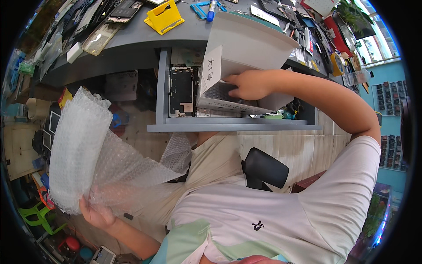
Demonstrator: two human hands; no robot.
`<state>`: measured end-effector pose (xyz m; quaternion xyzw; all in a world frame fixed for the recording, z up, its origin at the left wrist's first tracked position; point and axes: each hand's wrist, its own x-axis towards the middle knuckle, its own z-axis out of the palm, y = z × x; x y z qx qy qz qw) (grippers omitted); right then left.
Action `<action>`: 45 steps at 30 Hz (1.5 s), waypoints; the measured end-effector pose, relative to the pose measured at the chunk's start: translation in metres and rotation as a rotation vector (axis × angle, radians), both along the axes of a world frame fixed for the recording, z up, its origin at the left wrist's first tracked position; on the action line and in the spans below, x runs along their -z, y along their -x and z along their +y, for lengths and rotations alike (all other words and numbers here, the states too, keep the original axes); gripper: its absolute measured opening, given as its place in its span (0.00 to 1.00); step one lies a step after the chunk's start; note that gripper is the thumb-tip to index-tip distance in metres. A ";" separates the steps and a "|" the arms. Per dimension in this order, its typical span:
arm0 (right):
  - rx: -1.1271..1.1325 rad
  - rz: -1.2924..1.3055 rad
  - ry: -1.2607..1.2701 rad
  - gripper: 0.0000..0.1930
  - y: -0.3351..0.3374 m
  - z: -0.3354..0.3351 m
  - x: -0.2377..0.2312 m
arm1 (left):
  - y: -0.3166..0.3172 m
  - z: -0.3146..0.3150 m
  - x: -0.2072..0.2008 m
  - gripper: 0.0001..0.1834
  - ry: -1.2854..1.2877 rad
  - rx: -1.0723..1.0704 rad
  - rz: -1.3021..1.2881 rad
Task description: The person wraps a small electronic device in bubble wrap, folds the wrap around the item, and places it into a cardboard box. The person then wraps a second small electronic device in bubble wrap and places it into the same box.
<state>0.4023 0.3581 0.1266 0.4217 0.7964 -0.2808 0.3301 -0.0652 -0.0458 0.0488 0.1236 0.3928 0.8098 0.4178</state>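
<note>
My left hand (96, 214), at the lower left, is closed on the bottom end of a large roll of clear bubble wrap (79, 154). A loose sheet of bubble wrap (127, 169) trails from the roll across my lap. My right hand (251, 85) reaches into an open white cardboard box (239, 50) that sits in a pulled-out drawer. Its visible fingers are apart, against a dark, bubble-textured surface (215, 91) inside the box. What lies under that surface is hidden by the box wall and my hand.
The grey drawer front (233, 127) stands across my knees. Beside the box lies a black phone part (182, 91). Above, the grey desk (132, 37) holds a yellow stand (164, 17), a blue marker (211, 10), phones and tools. A black padded armrest (266, 167) is below the drawer.
</note>
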 end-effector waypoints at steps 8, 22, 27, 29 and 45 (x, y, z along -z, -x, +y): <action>0.019 -0.028 0.034 0.50 0.011 -0.001 -0.008 | -0.010 0.012 0.000 0.21 -0.030 0.052 0.018; -0.291 0.023 -0.217 0.34 0.010 -0.013 0.002 | -0.043 0.019 0.001 0.24 0.077 -0.057 -0.011; -0.447 0.055 -0.256 0.30 0.010 -0.022 0.003 | -0.045 0.016 0.006 0.22 0.092 -0.052 -0.010; -0.470 0.083 -0.262 0.28 0.009 -0.022 0.006 | -0.045 0.015 0.006 0.22 0.099 -0.066 0.004; -0.900 0.366 -0.340 0.27 0.011 -0.004 0.037 | -0.057 0.018 0.000 0.22 0.123 -0.033 -0.023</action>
